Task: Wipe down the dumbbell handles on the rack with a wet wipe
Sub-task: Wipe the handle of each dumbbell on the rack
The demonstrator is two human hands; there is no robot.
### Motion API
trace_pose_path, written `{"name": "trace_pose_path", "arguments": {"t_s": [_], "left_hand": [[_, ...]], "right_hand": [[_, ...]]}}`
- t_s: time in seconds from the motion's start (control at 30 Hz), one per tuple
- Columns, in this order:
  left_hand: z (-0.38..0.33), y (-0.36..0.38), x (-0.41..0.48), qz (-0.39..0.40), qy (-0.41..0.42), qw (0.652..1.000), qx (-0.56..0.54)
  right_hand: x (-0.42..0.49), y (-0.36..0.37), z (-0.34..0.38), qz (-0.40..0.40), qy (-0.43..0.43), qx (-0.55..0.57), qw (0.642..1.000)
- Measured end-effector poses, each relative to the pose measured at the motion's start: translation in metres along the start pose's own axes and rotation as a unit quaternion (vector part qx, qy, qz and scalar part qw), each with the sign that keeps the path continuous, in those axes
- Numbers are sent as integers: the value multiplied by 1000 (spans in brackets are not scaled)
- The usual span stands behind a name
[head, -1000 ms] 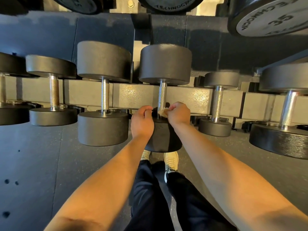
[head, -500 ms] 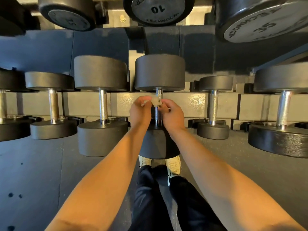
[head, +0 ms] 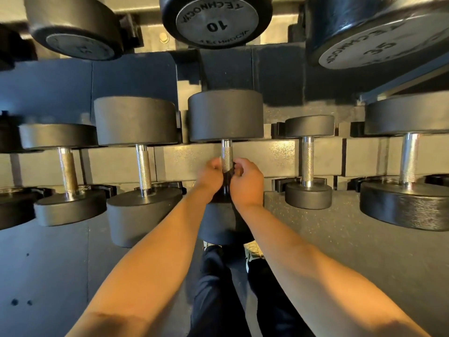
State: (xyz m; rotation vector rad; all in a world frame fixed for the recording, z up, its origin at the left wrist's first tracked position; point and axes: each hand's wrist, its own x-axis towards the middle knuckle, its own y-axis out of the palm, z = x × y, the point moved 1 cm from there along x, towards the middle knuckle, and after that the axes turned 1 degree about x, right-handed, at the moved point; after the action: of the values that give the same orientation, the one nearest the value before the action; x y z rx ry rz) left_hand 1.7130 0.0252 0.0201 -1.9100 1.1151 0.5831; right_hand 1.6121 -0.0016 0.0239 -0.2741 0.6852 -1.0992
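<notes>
The middle dumbbell (head: 226,115) lies on the rack with its knurled chrome handle (head: 227,154) pointing toward me. My left hand (head: 209,177) and my right hand (head: 248,183) sit on either side of the handle's lower end, fingers curled in toward it. The wet wipe is hidden between my hands and the handle. The upper half of the handle is bare. The near head of this dumbbell (head: 223,222) shows below my wrists.
Other dumbbells lie on the same rack rail (head: 274,156): two to the left (head: 143,166) (head: 66,171) and two to the right (head: 308,161) (head: 409,159). An upper tier holds heads marked 10 (head: 216,20) and 35 (head: 379,42). Dark rubber floor lies below, with my legs and shoes.
My hands slid up the handle with the wipe between them, then back down to its lower end. The wipe, visible earlier, is now out of sight.
</notes>
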Motion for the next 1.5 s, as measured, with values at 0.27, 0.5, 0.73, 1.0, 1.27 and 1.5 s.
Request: {"name": "trace_pose_path", "arguments": {"t_s": [0.27, 0.5, 0.73, 1.0, 1.27, 1.5], "left_hand": [[3, -3, 2, 154, -59, 960, 227], [7, -10, -15, 113, -55, 964, 234], [5, -18, -60, 77, -50, 988, 120], [-70, -73, -140, 41, 83, 995, -41], [-117, -133, -183, 19, 161, 984, -69], [-135, -158, -201, -25, 230, 972, -35]], "right_hand": [[1, -4, 5, 11, 31, -33, 999], [-4, -15, 9, 31, 69, -38, 996], [-25, -43, 39, 134, 159, -33, 978], [-60, -108, 144, 91, 140, -16, 986], [-92, -130, 220, 45, 116, 87, 988], [-101, -147, 243, 11, 111, 174, 978]]}}
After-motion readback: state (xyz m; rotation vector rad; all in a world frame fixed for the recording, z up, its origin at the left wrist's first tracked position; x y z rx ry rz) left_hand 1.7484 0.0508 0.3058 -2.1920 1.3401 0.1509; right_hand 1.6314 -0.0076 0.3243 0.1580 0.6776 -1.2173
